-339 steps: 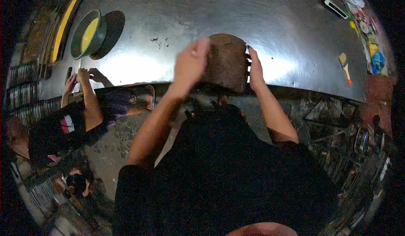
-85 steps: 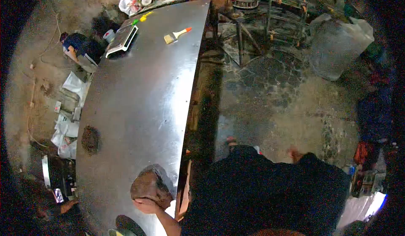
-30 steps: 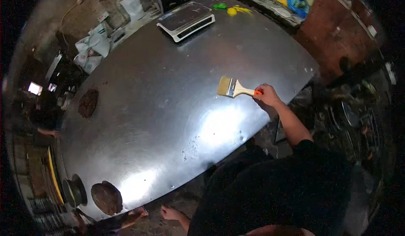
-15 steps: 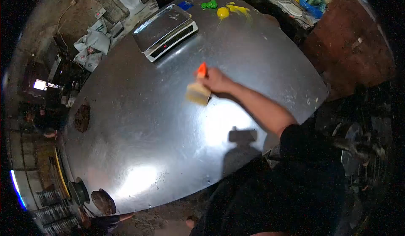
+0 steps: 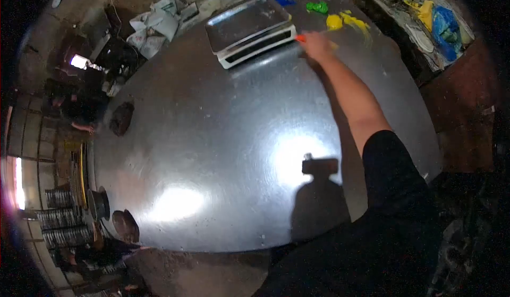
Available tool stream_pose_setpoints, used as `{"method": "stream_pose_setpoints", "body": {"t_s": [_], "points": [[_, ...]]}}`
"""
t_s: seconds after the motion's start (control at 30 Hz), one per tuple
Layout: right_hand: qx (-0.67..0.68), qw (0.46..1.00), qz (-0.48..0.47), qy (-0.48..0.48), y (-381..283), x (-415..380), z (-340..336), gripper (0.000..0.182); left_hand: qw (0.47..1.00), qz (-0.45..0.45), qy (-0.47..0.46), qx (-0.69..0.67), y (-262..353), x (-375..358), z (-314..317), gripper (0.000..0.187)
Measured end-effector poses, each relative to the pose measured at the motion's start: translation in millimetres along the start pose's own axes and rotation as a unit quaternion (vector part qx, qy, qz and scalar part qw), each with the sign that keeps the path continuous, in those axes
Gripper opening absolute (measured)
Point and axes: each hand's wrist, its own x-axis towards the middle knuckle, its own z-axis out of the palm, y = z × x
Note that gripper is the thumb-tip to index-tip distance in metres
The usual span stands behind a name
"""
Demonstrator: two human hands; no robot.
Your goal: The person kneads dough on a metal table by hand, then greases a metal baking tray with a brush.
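Far across the metal table (image 5: pixel 223 121), my right hand (image 5: pixel 317 46) is closed around a wide brush with an orange handle (image 5: pixel 301 38). The handle tip points left and nearly meets the corner of a flat-topped electronic scale (image 5: pixel 257 46). Most of the brush head is hidden behind my hand; a bit of pale yellowish colour shows on its right side. Just beyond my hand lie a yellow lump (image 5: pixel 334 22) and a yellow smear (image 5: pixel 355 22). A green lump (image 5: pixel 317 7) and a blue patch (image 5: pixel 285 0) are further back. My left hand is out of view.
Dark brown lumps (image 5: pixel 125 226) sit at the table's left edge, beside a round dark dish (image 5: pixel 99 203). White sacks (image 5: pixel 161 23) stand behind the scale. Bags, including a blue one (image 5: pixel 445 31), fill a side bench. Another person's hand (image 5: pixel 82 127) shows at far left.
My right hand has carried the brush from mid-table to the far side, beside the scale and the yellow lump. The brush head has turned away to the right. The view has shifted too.
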Motion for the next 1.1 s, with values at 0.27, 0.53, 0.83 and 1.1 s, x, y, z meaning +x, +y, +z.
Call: {"method": "stream_pose_setpoints", "body": {"t_s": [0.27, 0.53, 0.83, 1.1], "points": [[0.417, 0.874, -0.095, -0.233, -341, -182, -2, 0.025, 0.997, 0.079, 0.002, -0.004, 3, -47, 17, 0.029], [0.491, 0.796, 0.038, -0.352, -324, -319, -1, 0.020, 0.972, 0.207, -0.102, -0.049, 33, -30, 32, 0.017], [-0.007, 0.991, 0.137, 0.012, 93, -336, -239, 0.031, 0.885, -0.031, -0.257, -0.387, -187, 46, -27, 0.022], [-0.032, 0.973, 0.222, 0.057, -65, -404, -194, 0.045, 0.969, -0.184, -0.053, -0.154, -248, 49, -96, 0.032]]}}
